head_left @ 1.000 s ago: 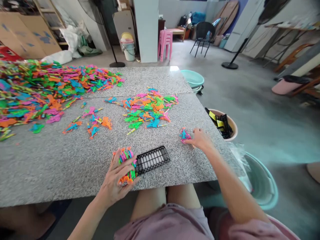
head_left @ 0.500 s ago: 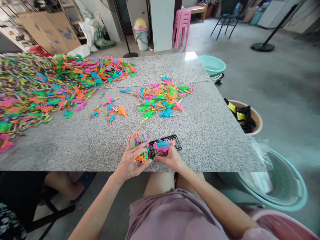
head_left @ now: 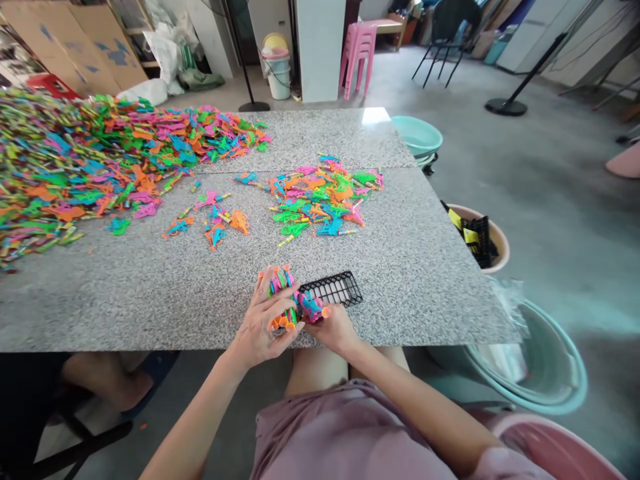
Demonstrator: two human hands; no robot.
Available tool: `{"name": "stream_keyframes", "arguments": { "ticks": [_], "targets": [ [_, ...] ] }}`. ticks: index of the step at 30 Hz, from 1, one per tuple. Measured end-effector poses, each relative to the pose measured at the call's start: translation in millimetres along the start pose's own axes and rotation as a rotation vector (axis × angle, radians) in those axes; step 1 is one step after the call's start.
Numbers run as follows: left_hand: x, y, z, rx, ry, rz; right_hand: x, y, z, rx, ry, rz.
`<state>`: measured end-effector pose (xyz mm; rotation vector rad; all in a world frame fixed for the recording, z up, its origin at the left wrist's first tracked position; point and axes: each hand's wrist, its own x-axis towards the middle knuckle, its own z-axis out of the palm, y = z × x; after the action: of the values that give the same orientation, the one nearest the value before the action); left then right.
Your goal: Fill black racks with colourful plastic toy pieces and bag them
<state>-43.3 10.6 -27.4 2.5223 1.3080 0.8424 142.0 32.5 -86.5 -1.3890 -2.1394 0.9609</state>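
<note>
In the head view a black plastic lattice basket [head_left: 334, 289] lies at the table's front edge, its right part showing bare bars. Bright toy guns [head_left: 281, 285] stand packed in a row at its left end. My left hand [head_left: 263, 320] is closed round that row, fingers across the top and thumb on the near side. Between the fingers of my right hand [head_left: 336, 330] is a blue-and-pink toy gun [head_left: 311, 307] with an orange tip, held against the row's right side. My fingertips hide its lower part.
A loose heap of toy guns [head_left: 325, 197] lies beyond the basket, with a few scattered ones [head_left: 216, 220] to its left. A much larger pile [head_left: 100, 160] covers the table's left. Tubs [head_left: 575, 393] stand along the right edge. Someone's leg [head_left: 107, 387] is below left.
My right hand has moved the blue-and-pink toy gun left and nearer, from over the basket's middle to the row. My left hand stays on the row. The view has shifted slightly.
</note>
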Motion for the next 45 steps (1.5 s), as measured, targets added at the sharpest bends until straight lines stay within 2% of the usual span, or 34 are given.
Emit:
{"name": "stream_keyframes", "arguments": {
  "ticks": [4, 9, 14, 18, 20, 22, 24, 26, 27, 30, 32, 35, 38, 40, 42, 45],
  "targets": [
    [1, 1, -2, -0.016, -0.011, -0.006, 1, -2, -6, -0.031, 0.011, 0.038],
    [0, 1, -3, -0.019, -0.034, -0.02, 8, -9, -12, -0.123, -0.092, 0.013],
    [0, 2, 0, -0.007, 0.031, -0.022, 14, -31, -17, -0.26, -0.229, -0.036],
    [-1, -4, 7, 0.067, 0.065, 0.042, 10, -40, -15, -0.319, -0.256, -0.025],
    [-1, -7, 11, 0.093, 0.118, 0.052, 14, -31, -22, -0.269, -0.29, -0.101],
    [-2, -9, 15, 0.098, 0.155, 0.06, 27, -12, -41, -0.208, -0.302, -0.182],
    [-1, -10, 16, 0.1, 0.174, 0.088, 53, 12, -70, -0.235, -0.169, -0.163],
    [-1, -9, 16, 0.111, 0.182, 0.112, 85, 36, -98, -0.383, 0.081, -0.036],
    [-1, -9, 16, 0.119, 0.18, 0.115, 100, 46, -108, -0.469, 0.129, 0.003],
    [-2, -10, 15, 0.133, 0.165, 0.097, 127, 68, -120, -0.67, 0.069, 0.005],
    [-3, -10, 13, 0.129, 0.158, 0.087, 126, 78, -116, -0.708, 0.017, -0.033],
    [-4, -9, 9, 0.093, 0.147, 0.097, 107, 91, -110, -0.578, 0.084, 0.025],
    [-2, -7, 4, 0.042, 0.13, 0.09, 84, 97, -109, -0.162, 0.149, 0.125],
    [-1, -5, 1, 0.025, 0.107, 0.074, 73, 92, -106, 0.192, 0.1, 0.123],
    [-1, -4, -1, 0.019, 0.083, 0.053, 65, 81, -96, 0.444, 0.027, 0.112],
    [0, -3, -2, 0.015, 0.068, 0.034, 60, 54, -70, 0.514, -0.039, 0.063]
  ]
}}
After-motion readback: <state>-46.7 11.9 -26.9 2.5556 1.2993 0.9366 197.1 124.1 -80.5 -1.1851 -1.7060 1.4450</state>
